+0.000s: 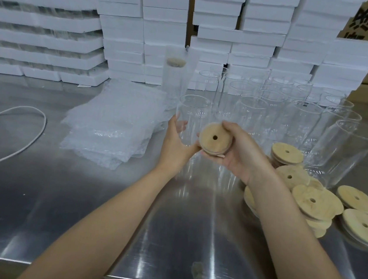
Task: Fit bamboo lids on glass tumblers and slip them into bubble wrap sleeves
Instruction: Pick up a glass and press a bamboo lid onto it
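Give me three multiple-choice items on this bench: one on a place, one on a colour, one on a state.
1. The bubble wrap sleeves lie: A. on the person's left B. on the person's right C. on the floor.
2. The stacked foam boxes are: A. blue B. white C. black.
3. The lid in the right hand is: A. held off the mouth of the tumbler B. seated on it C. inside a sleeve.
Answers: 1 A, they lie left of the left hand; 2 B, all stacks show white; 3 A, the left hand grips the tumbler with its rim bare.
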Demonstrator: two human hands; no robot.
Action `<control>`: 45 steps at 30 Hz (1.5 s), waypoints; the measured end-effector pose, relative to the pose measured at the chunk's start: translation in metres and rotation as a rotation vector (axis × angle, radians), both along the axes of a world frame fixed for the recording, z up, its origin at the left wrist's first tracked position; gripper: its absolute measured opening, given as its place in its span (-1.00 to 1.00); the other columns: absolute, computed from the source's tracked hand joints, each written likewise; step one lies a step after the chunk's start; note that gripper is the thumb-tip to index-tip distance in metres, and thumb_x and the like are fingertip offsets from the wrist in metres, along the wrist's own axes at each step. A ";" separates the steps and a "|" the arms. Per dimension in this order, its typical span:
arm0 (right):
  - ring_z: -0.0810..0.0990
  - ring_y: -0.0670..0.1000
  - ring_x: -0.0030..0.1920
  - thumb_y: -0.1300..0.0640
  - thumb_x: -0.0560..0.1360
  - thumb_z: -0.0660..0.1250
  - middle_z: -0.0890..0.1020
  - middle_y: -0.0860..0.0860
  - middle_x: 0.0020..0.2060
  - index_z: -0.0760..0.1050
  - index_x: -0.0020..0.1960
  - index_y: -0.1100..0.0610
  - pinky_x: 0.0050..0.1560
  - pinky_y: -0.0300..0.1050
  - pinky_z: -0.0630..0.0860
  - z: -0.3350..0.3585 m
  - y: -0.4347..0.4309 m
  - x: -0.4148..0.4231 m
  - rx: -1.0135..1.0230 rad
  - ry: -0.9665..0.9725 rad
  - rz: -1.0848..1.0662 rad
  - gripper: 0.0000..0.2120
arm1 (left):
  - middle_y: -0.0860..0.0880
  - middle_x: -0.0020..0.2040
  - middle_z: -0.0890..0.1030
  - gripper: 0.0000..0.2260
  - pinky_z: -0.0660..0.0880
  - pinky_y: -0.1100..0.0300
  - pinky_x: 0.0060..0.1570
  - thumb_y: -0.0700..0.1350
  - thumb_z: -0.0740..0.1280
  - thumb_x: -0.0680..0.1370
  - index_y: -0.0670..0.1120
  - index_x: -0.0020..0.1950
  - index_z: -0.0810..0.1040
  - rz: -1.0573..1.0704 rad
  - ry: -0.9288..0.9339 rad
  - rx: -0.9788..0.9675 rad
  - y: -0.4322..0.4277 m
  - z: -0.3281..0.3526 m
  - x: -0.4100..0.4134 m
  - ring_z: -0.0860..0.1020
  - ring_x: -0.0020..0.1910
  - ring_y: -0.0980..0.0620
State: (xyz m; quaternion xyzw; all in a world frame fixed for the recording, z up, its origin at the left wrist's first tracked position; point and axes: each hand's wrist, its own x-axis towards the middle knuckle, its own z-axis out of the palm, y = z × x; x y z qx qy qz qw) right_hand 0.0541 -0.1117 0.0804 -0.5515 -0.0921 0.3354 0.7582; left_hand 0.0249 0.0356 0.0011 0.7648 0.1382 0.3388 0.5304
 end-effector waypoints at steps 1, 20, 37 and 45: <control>0.69 0.21 0.02 0.02 0.62 0.21 0.61 0.26 0.19 0.44 0.29 0.22 -0.16 0.02 0.66 -0.003 0.001 0.000 0.069 0.085 0.048 -0.65 | 0.00 0.28 0.44 -0.21 0.38 0.07 0.33 -0.14 0.52 0.41 -0.05 0.50 0.13 0.004 0.000 0.006 0.000 0.001 0.000 0.43 0.30 0.07; 0.47 0.36 0.30 -0.05 0.66 0.00 0.45 0.35 0.33 0.31 0.43 0.32 0.13 0.10 0.57 -0.010 -0.011 0.022 0.666 0.391 0.164 -0.47 | 0.04 0.33 0.42 -0.12 0.30 0.23 0.29 0.00 0.56 0.36 -0.01 0.53 0.10 -0.020 0.007 -0.095 0.001 0.002 -0.001 0.40 0.31 0.15; 0.60 -0.11 0.16 0.56 0.37 0.34 0.60 -0.01 0.14 0.49 0.24 0.12 0.13 -0.28 0.50 -0.017 0.001 0.005 0.376 -0.439 -0.042 -0.46 | 0.07 0.31 0.41 -0.11 0.30 0.18 0.37 -0.02 0.57 0.36 -0.03 0.53 0.11 -0.025 0.006 -0.102 -0.001 0.002 -0.003 0.39 0.33 0.15; 0.58 -0.10 0.16 0.23 0.40 0.53 0.57 0.03 0.18 0.53 0.19 0.09 0.10 -0.26 0.52 -0.001 0.019 0.004 0.132 -0.844 -0.377 -0.60 | 0.14 0.28 0.44 -0.11 0.30 0.25 0.30 0.04 0.58 0.34 0.06 0.52 0.12 -0.122 0.035 -0.095 -0.001 0.002 -0.003 0.40 0.33 0.19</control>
